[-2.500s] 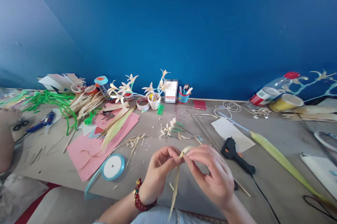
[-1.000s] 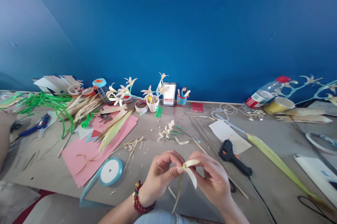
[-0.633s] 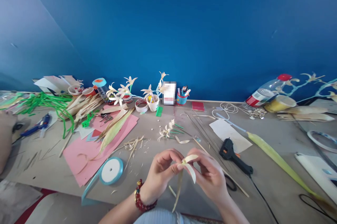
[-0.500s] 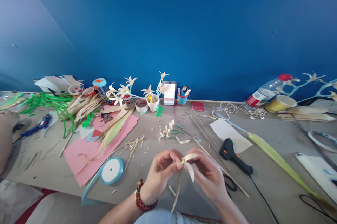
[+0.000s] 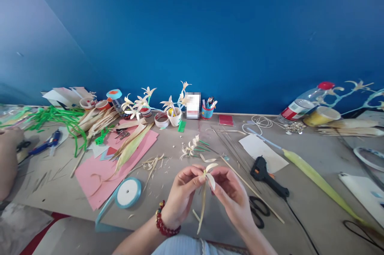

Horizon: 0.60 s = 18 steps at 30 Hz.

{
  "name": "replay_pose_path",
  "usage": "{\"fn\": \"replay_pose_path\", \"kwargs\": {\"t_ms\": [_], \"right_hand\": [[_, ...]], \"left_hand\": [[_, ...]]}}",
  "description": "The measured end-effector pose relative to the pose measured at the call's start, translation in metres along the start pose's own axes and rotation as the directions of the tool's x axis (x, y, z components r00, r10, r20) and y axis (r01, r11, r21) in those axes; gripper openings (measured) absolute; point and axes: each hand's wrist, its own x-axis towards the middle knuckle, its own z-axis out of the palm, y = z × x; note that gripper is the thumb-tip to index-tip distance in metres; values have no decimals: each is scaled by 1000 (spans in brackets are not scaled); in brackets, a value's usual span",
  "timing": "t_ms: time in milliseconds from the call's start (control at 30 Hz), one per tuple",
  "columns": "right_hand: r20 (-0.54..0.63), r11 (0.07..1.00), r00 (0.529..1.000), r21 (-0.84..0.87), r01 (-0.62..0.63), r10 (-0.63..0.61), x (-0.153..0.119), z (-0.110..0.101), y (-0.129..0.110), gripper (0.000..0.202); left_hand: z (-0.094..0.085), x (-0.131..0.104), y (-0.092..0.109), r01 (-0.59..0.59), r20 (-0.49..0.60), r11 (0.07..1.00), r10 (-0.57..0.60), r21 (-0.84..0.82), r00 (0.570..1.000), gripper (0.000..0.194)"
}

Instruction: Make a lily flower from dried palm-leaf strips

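Note:
My left hand (image 5: pixel 185 191), with a red bead bracelet (image 5: pixel 165 223) on its wrist, pinches the base of a small corn-husk flower (image 5: pixel 211 180) between thumb and forefinger. Its pale petals curve out to the right, and a long husk strip (image 5: pixel 203 209) hangs down below. My right hand (image 5: pixel 232 191) is closed at the petals, thumb and forefinger against the lower one; its other fingers are partly hidden behind. Just beyond my hands lie several finished small flowers (image 5: pixel 189 149) with green stems.
A black glue gun (image 5: pixel 268 177) and black-handled scissors (image 5: pixel 259 211) lie to the right. At left are a ribbon spool (image 5: pixel 128 193), pink paper (image 5: pixel 94 183) and green wire stems (image 5: pixel 64 117). Another person's arm (image 5: pixel 7 159) is at the far left edge. A bottle (image 5: pixel 303 105) leans at the back right.
Both hands have shifted slightly left and up with the flower. The flower's petals have turned a little, and more of the scissors shows beside my right hand.

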Motion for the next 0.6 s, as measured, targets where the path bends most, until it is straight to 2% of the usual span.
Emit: {"fn": "replay_pose_path", "kwargs": {"t_ms": [133, 267, 467, 600], "right_hand": [[29, 994, 997, -82, -68, 70, -3, 4, 3, 17], [89, 986, 987, -109, -123, 133, 0, 5, 6, 22], [85, 988, 994, -142, -58, 70, 2, 8, 13, 21], [94, 983, 991, -168, -76, 92, 2, 11, 13, 19]], "left_hand": [[-2, 4, -6, -99, -68, 992, 104, 73, 992, 12], [-3, 4, -10, -114, -119, 991, 122, 77, 985, 11], [-2, 4, -16, -146, -143, 986, 157, 82, 977, 9], [-3, 3, -17, -122, -152, 988, 136, 95, 979, 11]]}}
